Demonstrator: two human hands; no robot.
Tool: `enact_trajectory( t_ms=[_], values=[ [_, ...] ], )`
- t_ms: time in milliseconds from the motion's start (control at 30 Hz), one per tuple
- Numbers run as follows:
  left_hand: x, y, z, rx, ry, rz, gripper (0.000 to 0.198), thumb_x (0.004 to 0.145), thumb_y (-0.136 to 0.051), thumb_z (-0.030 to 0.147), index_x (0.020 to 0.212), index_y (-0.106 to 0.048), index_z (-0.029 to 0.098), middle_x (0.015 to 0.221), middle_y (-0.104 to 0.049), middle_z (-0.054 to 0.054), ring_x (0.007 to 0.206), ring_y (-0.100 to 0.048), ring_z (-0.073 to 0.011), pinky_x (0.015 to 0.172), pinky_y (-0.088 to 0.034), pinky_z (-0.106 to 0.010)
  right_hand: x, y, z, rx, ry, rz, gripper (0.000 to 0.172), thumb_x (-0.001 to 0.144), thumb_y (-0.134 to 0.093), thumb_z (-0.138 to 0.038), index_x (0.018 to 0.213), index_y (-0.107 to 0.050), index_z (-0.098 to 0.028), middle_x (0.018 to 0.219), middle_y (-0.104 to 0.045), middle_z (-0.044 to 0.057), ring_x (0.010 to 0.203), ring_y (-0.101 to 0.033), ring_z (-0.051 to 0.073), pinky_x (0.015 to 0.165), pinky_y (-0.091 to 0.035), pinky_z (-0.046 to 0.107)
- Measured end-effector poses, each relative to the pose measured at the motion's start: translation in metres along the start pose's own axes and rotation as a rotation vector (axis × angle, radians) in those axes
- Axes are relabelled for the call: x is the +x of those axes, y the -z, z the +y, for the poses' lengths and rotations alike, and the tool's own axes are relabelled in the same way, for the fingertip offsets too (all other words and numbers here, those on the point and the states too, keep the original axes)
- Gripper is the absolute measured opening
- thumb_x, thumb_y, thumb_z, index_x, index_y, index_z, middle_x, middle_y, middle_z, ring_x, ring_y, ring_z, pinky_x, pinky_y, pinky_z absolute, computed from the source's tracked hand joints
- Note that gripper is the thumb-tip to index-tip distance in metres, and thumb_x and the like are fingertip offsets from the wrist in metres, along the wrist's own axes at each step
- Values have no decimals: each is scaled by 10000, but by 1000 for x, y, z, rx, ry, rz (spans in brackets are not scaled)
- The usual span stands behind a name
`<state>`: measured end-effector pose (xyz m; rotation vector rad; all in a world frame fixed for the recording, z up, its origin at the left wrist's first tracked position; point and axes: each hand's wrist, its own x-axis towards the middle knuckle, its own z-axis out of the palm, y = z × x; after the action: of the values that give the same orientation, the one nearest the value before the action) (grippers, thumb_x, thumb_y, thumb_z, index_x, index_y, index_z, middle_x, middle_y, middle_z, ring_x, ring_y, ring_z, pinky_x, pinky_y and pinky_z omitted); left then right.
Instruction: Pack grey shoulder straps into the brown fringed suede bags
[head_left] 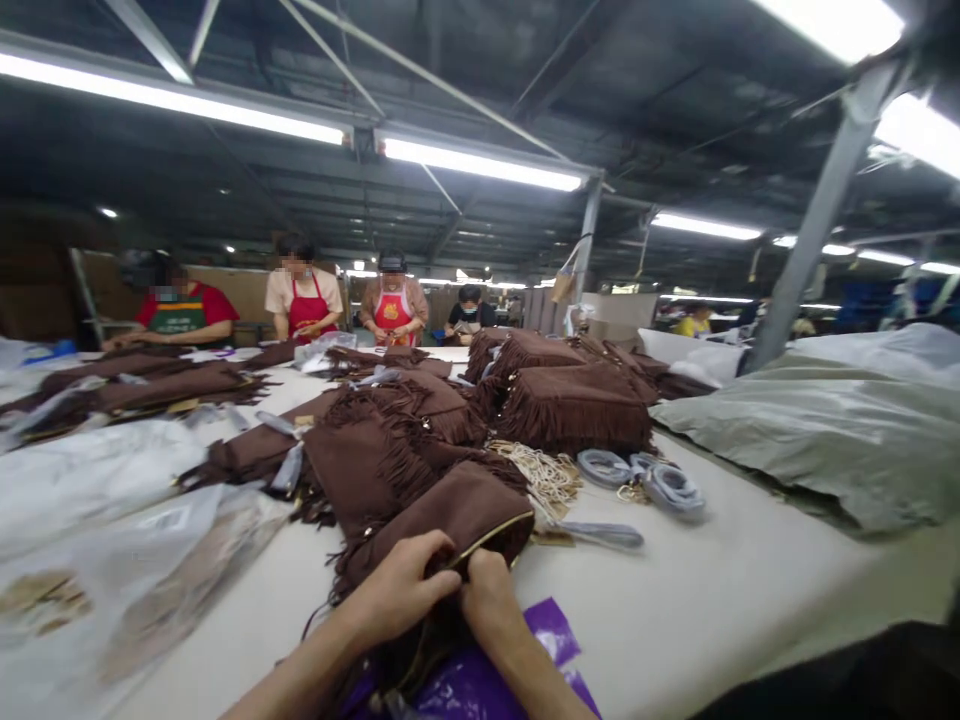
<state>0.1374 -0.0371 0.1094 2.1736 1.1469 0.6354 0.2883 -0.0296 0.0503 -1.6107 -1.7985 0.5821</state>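
Observation:
Directly in front of me lies a dark brown fringed bag (450, 507) with a gold zipper along its opening. My left hand (409, 583) is closed on the near edge of that opening, thumb and fingers bent. Beside it, my right hand (486, 588) has its fingers curled over the zipper edge, the fingertips partly hidden in the bag. Under my wrists is shiny purple plastic (469, 685). More brown fringed bags (349, 470) lie just behind the one I hold.
Stacked fringed bags (577, 405), a bundle of cream cords (536, 470) and wrapped grey straps (671, 487) lie beyond on the white table (720, 570). Clear plastic bags (172, 560) cover the left side; a large greenish sheet (832, 430) covers goods at right. Several people work across the table.

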Motion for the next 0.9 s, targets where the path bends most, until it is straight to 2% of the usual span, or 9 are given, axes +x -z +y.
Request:
enact_trajectory(
  t_ms=[67,167,300,400,500,567,700,800,900],
  values=[
    [-14,9,0,-13,14,13,248,826,-490,182,1048,-600,186,1020,-679,-27,953,-596,-174,853,-437,-265,-6,6,7,80,42,-60,279,691,-460,-17,838,-675,-117,936,-727,169,957,-648,309,868,-493,400],
    [-48,21,1,107,64,70,201,848,-430,146,965,-584,202,966,-649,-21,916,-582,-166,824,-436,-263,-18,23,23,340,62,-199,291,801,-428,-154,1007,-631,-187,1003,-721,65,929,-673,232,749,-559,321],
    [-91,14,-1,262,121,-54,147,791,-456,99,819,-537,218,897,-624,-1,846,-572,-165,752,-427,-260,-32,30,41,678,16,-274,271,779,-499,-274,1028,-593,-227,1001,-707,40,846,-675,221,659,-565,306],
    [-104,-8,-11,370,197,-101,174,748,-525,106,875,-540,224,1029,-635,-28,952,-576,-205,807,-430,-290,-35,22,36,670,69,-231,241,769,-497,-248,983,-605,-222,985,-710,51,851,-665,239,693,-563,336],
    [-99,-24,-20,465,215,-101,181,774,-498,96,893,-538,226,1078,-633,-47,1000,-577,-228,826,-426,-313,-32,14,16,646,182,-230,252,784,-472,-213,993,-612,-221,1025,-707,49,989,-643,250,889,-515,373],
    [-93,-25,-22,465,171,-91,141,796,-478,100,851,-518,224,1041,-634,-44,972,-581,-216,809,-422,-301,-32,15,2,535,248,-210,230,804,-462,-210,981,-608,-218,1020,-706,54,1018,-631,246,948,-470,359],
    [-91,-14,-13,302,119,-32,113,811,-513,167,743,-437,216,926,-613,-21,849,-569,-171,724,-410,-249,-43,22,-3,292,170,-78,191,914,-384,-331,878,-545,-234,809,-689,47,778,-663,225,722,-503,304],
    [-95,-9,-5,210,121,9,139,799,-524,187,720,-413,216,824,-597,1,756,-539,-152,668,-388,-238,-60,22,10,347,128,-204,295,950,-373,-490,866,-512,-244,720,-681,11,640,-663,189,572,-477,248],
    [-97,-13,-5,183,130,-16,95,841,-470,220,752,-437,218,807,-610,3,743,-531,-153,668,-382,-236,-78,12,19,146,269,-291,303,822,-653,-506,935,-536,-251,787,-726,-13,674,-691,192,560,-456,223]
  ],
)
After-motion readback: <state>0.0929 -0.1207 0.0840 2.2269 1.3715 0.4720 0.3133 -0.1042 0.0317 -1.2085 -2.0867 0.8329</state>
